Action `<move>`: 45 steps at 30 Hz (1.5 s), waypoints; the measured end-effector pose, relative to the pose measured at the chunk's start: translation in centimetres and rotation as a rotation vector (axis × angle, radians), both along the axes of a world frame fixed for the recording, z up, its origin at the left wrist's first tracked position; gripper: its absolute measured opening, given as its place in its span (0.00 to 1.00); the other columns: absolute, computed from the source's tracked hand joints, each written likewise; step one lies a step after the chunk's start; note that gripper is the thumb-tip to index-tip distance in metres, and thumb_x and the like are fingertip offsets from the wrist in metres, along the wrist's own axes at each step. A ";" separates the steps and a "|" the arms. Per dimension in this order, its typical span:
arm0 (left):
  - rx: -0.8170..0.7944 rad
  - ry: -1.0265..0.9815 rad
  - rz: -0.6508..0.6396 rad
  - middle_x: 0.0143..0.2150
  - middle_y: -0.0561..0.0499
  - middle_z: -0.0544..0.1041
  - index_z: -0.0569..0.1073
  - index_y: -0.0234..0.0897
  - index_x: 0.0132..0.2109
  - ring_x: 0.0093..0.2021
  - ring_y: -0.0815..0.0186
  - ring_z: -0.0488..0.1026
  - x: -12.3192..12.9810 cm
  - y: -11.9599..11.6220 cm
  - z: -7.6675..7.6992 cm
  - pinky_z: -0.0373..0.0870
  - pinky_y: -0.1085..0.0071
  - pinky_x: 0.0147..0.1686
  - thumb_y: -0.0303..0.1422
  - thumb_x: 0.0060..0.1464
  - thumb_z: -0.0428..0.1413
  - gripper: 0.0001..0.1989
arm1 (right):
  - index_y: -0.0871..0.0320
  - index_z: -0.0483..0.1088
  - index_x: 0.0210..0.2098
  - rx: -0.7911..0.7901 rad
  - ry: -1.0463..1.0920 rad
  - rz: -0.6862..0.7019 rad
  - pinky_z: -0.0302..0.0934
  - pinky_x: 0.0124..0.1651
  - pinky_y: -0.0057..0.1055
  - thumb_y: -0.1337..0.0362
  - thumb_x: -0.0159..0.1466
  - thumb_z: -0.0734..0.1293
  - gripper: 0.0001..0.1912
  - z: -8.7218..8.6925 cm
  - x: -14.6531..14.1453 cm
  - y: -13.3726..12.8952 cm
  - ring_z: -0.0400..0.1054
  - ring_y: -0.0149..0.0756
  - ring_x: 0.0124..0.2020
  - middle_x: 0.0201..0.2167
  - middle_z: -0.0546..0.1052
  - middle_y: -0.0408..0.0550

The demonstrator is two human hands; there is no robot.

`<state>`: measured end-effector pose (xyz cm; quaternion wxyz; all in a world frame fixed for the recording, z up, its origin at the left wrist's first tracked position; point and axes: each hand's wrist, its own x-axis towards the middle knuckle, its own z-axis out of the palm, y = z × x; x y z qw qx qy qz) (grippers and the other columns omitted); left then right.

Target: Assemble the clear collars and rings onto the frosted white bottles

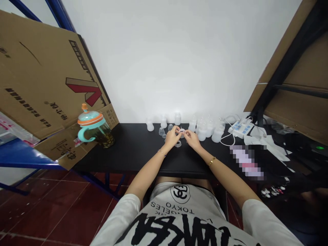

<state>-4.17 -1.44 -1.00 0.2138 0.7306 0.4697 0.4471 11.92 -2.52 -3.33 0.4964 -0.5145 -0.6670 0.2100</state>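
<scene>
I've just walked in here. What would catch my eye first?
The person's left hand and right hand meet above a long black table, pinching a small clear ring. Frosted white plastic bottles stand behind them, and a teal-and-orange lidded glass mug sits at the table's left end, against a large brown cardboard sheet.

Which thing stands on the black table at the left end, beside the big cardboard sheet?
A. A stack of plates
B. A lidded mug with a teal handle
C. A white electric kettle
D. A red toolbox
B. The lidded mug, with its teal handle and orange knob, stands at the left end of the black table, beside the cardboard sheet.
</scene>
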 end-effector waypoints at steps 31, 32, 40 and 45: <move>-0.001 0.020 -0.007 0.37 0.55 0.83 0.71 0.43 0.44 0.26 0.68 0.72 0.1 -0.5 0.3 0.65 0.72 0.32 0.30 0.55 0.58 0.09 | 0.56 0.74 0.37 -0.047 0.081 0.054 0.60 0.22 0.28 0.47 0.62 0.65 0.19 -0.2 0.2 0.3 0.65 0.31 0.18 0.27 0.76 0.43; -0.002 0.023 -0.009 0.36 0.55 0.82 0.71 0.43 0.44 0.26 0.68 0.73 0.1 -0.5 0.4 0.65 0.71 0.32 0.30 0.55 0.58 0.08 | 0.56 0.74 0.37 -0.046 0.078 0.052 0.60 0.22 0.28 0.47 0.62 0.65 0.19 -0.2 0.2 0.3 0.65 0.31 0.18 0.27 0.76 0.43; -0.010 0.039 -0.011 0.36 0.55 0.82 0.72 0.43 0.46 0.26 0.67 0.73 0.1 -0.4 0.4 0.64 0.71 0.32 0.30 0.57 0.57 0.09 | 0.56 0.72 0.34 -0.032 0.063 0.028 0.60 0.23 0.29 0.45 0.63 0.65 0.20 -0.1 0.2 0.3 0.68 0.35 0.21 0.24 0.75 0.44; -0.015 0.082 0.011 0.39 0.53 0.82 0.73 0.44 0.49 0.29 0.65 0.75 0.0 -0.2 0.1 0.64 0.71 0.33 0.32 0.60 0.56 0.10 | 0.55 0.71 0.32 -0.047 0.058 0.034 0.59 0.23 0.29 0.43 0.64 0.64 0.21 -0.1 0.1 0.0 0.66 0.33 0.17 0.20 0.72 0.41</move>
